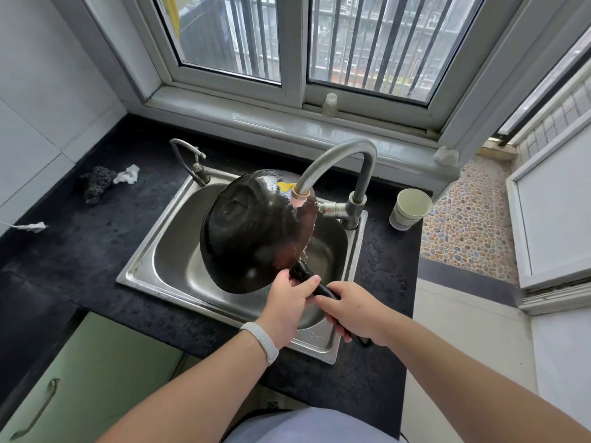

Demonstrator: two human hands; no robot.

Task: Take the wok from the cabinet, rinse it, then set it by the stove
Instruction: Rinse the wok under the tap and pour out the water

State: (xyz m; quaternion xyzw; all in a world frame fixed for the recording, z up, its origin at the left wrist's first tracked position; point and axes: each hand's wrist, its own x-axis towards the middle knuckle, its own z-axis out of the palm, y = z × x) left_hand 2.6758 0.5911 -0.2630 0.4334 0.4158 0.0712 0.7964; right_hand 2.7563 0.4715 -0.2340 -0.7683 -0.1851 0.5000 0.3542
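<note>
The black wok (pixel 252 231) is tipped up on its side over the steel sink (pixel 179 260), its wet outer bottom turned toward me and its rim under the curved faucet (pixel 339 161). Water runs off the wok's right edge into the basin. Its black handle points toward me. My left hand (pixel 289 302) grips the handle close to the wok's body. My right hand (pixel 355 310) holds the handle further back, near its end. The wok's inside is hidden from me.
A paper cup (pixel 409 207) stands right of the faucet base. A small second tap (pixel 192 163) rises at the sink's back left. A dark scrubber (pixel 96 183) and crumpled tissue (pixel 128 174) lie on the black counter (pixel 73 251). A green cabinet door (pixel 92 378) is below left.
</note>
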